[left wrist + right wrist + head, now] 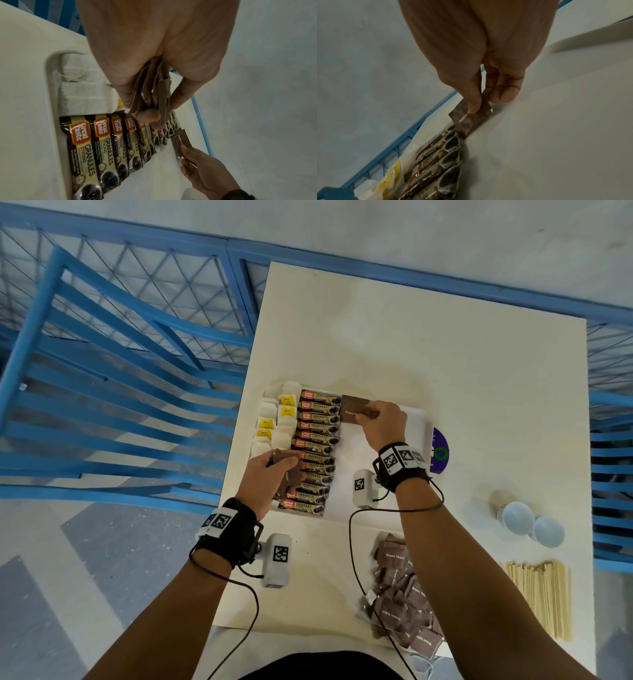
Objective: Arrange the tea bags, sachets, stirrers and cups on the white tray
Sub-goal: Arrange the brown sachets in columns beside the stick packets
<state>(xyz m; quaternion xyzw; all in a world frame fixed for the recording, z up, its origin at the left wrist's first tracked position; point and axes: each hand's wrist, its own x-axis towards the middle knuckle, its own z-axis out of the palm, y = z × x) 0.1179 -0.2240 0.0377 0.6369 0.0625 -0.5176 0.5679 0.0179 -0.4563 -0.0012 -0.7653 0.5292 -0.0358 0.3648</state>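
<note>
At centre frame on the white tray, our right hand pinches a brown sugar sachet, long axis across, touching the coffee sachets. Our left hand clamps a spare bundle. Only the left wrist view shows several sachets there.

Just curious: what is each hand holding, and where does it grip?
Right hand pinches one sugar sachet at its near end. Left hand grips a bunch of sachets around the middle.
</note>
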